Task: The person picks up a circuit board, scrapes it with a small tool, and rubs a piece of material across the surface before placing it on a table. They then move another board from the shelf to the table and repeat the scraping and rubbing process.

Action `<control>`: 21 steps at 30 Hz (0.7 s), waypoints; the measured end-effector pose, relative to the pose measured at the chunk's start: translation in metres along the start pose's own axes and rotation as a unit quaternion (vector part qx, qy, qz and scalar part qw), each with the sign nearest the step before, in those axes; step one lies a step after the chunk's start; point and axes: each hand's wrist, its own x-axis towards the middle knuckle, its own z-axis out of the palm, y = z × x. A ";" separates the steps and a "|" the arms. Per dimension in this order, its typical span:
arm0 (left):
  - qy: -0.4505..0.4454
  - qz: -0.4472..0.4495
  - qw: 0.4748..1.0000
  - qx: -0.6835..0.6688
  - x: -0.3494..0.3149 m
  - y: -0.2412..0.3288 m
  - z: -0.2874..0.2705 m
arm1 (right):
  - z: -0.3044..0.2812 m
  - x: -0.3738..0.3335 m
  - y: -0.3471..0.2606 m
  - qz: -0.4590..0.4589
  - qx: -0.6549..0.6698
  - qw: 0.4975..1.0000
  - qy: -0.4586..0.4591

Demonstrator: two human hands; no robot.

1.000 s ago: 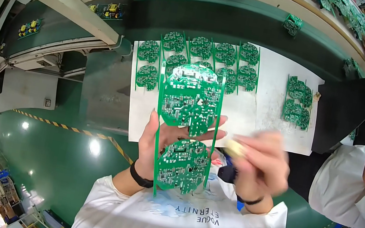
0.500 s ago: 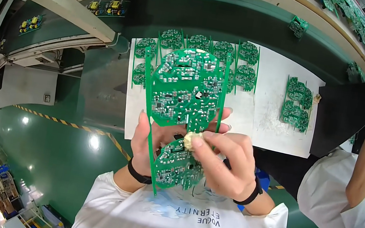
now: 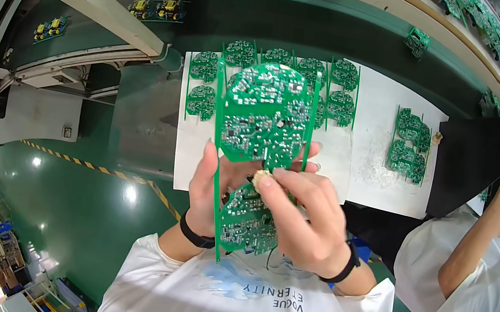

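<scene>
Left hand (image 3: 210,182) grips the green circuit panel (image 3: 263,118) from beneath; right hand (image 3: 310,223) pinches a pale wad (image 3: 261,179) above that palm: brace firmly there, press lightly!

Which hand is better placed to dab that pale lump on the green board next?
Probably the right hand: it pinches the pale lump at the green board, which the left hand supports from behind.

Open to a hand across the bare strip of white-topped bench (image 3: 371,144) between the board rows (image 3: 200,102) and the board cluster (image 3: 410,144) at right. Obstructed nearer by the green panel (image 3: 260,114), raised in the left hand (image 3: 206,195) with the right hand (image 3: 311,219) at its middle. Barred at left by the slanting beam (image 3: 83,3).
</scene>
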 end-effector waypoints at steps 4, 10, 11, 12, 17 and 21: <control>-0.011 -0.020 1.000 -0.011 -0.004 0.003 0.004 | -0.022 -0.009 -0.012 -0.052 -0.040 0.986 0.153; 0.001 -0.025 1.000 -0.016 -0.008 0.001 0.001 | -0.033 0.013 -0.003 -0.107 -0.075 0.990 -0.050; 0.004 -0.010 1.000 -0.025 -0.006 0.001 0.002 | -0.036 0.015 -0.006 -0.117 -0.081 0.988 -0.068; 0.003 0.000 0.999 -0.037 -0.003 0.000 0.004 | -0.038 0.015 -0.008 -0.122 -0.092 0.984 -0.086; 0.011 -0.049 0.993 -0.106 -0.004 0.003 0.007 | -0.036 0.014 -0.003 -0.117 -0.126 0.981 -0.084; -0.002 -0.002 0.999 -0.047 -0.002 -0.002 0.000 | -0.028 0.014 0.002 -0.118 -0.147 0.979 -0.079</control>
